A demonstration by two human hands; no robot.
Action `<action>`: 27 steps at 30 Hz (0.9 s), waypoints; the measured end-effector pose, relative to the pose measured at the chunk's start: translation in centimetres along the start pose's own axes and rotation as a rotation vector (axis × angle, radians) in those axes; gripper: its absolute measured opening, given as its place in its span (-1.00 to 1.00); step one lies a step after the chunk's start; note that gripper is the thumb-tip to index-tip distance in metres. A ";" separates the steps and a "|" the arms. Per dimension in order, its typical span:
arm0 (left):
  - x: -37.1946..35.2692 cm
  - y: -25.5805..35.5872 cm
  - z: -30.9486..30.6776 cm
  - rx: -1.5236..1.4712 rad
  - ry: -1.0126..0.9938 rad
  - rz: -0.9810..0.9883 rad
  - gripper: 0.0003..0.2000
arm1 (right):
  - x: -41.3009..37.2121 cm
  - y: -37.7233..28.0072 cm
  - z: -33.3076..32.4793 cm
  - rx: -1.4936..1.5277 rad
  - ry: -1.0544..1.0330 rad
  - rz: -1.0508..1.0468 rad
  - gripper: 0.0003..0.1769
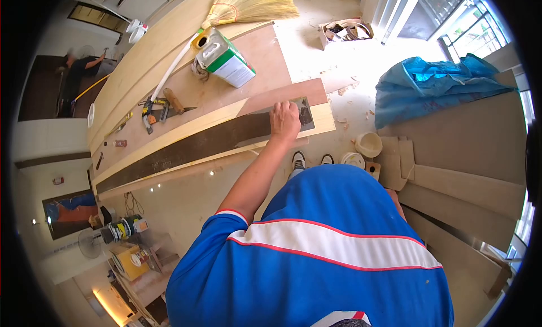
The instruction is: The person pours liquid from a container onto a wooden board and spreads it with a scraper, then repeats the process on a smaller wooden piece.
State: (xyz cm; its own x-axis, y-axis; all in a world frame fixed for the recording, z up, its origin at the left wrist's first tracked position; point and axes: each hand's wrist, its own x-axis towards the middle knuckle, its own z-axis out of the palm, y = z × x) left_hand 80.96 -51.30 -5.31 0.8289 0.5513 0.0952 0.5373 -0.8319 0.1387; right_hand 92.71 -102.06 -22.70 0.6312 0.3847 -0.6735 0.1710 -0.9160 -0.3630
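My left hand is closed, knuckles up, low over the right end of a long dark strip. Whatever its fingers hold, if anything, is hidden beneath them. The strip lies along a pale wooden board on the worktable; just right of the hand its surface looks patchy and shiny. Of my right arm, only a sliver of skin shows beside the blue shirt; the right hand is out of sight. Beyond the strip stands a green and white metal can with an open, stained mouth.
A straw broom lies at the table's far side. A hammer and other tools rest left of the can. On the floor are a box of scraps, a white bucket and leaning panels under a blue tarp. Another person works far left.
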 end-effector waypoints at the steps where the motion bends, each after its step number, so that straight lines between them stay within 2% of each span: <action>1: 0.6 -0.1 0.1 0.006 -0.025 -0.056 -0.80 | -0.1 0.9 0.3 0.025 -0.009 -0.001 -0.58; 4: 1.3 0.9 0.3 0.035 -0.113 -0.112 -0.81 | -0.6 3.4 1.2 0.125 -0.013 -0.010 -0.59; 10: 0.5 0.6 -1.5 -0.016 -0.212 0.121 -0.83 | -0.4 5.0 2.0 0.203 -0.007 -0.004 -0.60; 13: 1.6 0.2 -2.4 0.004 -0.218 0.082 -0.83 | -0.2 5.4 2.7 0.233 -0.004 -0.003 -0.61; 14: 1.9 -0.2 -1.5 -0.020 -0.141 0.054 -0.82 | -0.1 5.5 2.8 0.240 -0.004 -0.001 -0.61; 17: 2.5 -0.3 -0.7 -0.015 -0.121 0.057 -0.82 | 0.1 6.0 3.0 0.250 -0.007 -0.007 -0.62; 23: 1.7 0.5 -2.4 -0.009 -0.239 0.137 -0.83 | 1.2 8.3 4.2 0.285 0.000 -0.007 -0.63; 26: 2.5 0.0 -1.1 -0.036 -0.108 0.056 -0.85 | 3.3 11.9 6.1 0.315 0.016 -0.007 -0.63; 27: 2.4 0.2 -1.2 -0.013 -0.137 0.064 -0.85 | 2.0 10.4 5.1 0.297 0.004 -0.006 -0.63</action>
State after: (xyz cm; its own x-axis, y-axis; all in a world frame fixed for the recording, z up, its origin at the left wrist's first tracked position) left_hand 82.86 -50.05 -3.93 0.8753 0.4826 -0.0312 0.4815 -0.8637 0.1492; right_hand 91.90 -110.27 -31.11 0.6337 0.3890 -0.6686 -0.0536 -0.8401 -0.5397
